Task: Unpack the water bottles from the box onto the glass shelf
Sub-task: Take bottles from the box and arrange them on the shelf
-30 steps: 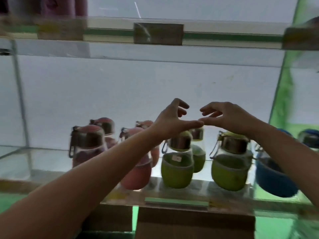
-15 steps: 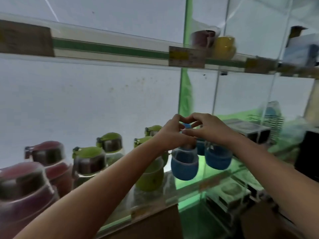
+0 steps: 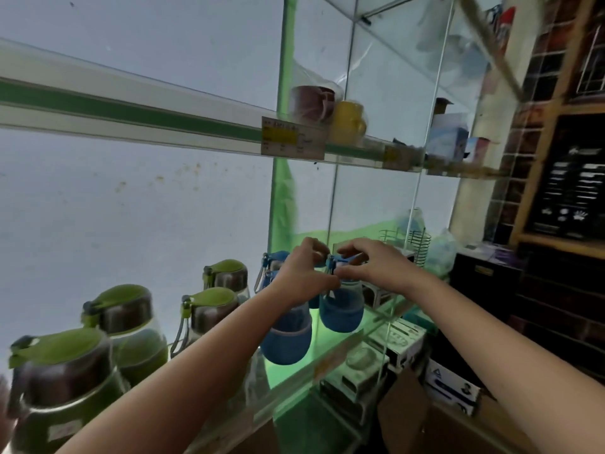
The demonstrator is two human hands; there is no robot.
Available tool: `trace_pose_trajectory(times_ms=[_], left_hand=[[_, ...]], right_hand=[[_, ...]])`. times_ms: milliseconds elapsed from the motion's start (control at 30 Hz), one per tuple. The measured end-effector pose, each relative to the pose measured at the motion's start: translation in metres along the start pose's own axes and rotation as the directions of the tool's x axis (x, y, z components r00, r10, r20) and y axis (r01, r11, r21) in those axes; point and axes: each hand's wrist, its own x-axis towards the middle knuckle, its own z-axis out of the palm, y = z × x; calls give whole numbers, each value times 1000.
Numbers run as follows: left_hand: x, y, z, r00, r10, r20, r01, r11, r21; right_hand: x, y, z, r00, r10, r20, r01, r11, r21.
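Several round water bottles stand on the glass shelf (image 3: 330, 362). Green-sleeved bottles (image 3: 131, 332) fill the left part. Blue-sleeved bottles stand at the right end. Both my hands meet over the lid of the rightmost blue bottle (image 3: 342, 311). My left hand (image 3: 304, 273) has its fingers curled at the lid's left side. My right hand (image 3: 373, 263) pinches the blue lid from the right. A second blue bottle (image 3: 288, 339) sits just below my left wrist, and a third blue lid (image 3: 271, 260) shows behind it. The box is not in view.
An upper glass shelf (image 3: 196, 126) carries a price label (image 3: 293, 142), a maroon cup (image 3: 311, 101) and a yellow cup (image 3: 347, 121). Boxed goods (image 3: 393, 339) lie under the shelf at right. A dark wooden rack (image 3: 563, 198) stands at far right, with a wire holder (image 3: 415, 247) near it.
The view has swung right from the pink and green bottles to the blue ones. Both hands have come down together onto the rightmost blue bottle's lid.
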Motion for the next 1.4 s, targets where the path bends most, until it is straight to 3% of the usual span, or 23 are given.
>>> trace_pose_trajectory(times_ms=[400, 700, 967, 1133, 1267, 1400], left_hand=[[30, 2, 7, 998, -41, -37, 45, 993, 109], [75, 0, 39, 982, -49, -183, 68, 993, 99], [86, -25, 71, 919, -72, -388, 110, 991, 78], [72, -46, 97, 899, -171, -403, 168, 985, -44], [65, -49, 109, 898, -211, -385, 208, 977, -50], [68, -51, 114, 890, -266, -369, 251, 964, -88]], right_hand=[[43, 48, -9, 996, -85, 2, 84, 995, 45], [96, 109, -22, 964, -260, 46, 259, 965, 35], [132, 132, -6, 899, -426, 101, 403, 895, 191], [131, 146, 7, 882, -452, 135, 393, 862, 321], [125, 147, 11, 857, -479, 191, 440, 872, 216], [125, 148, 5, 835, -504, 221, 453, 858, 243]])
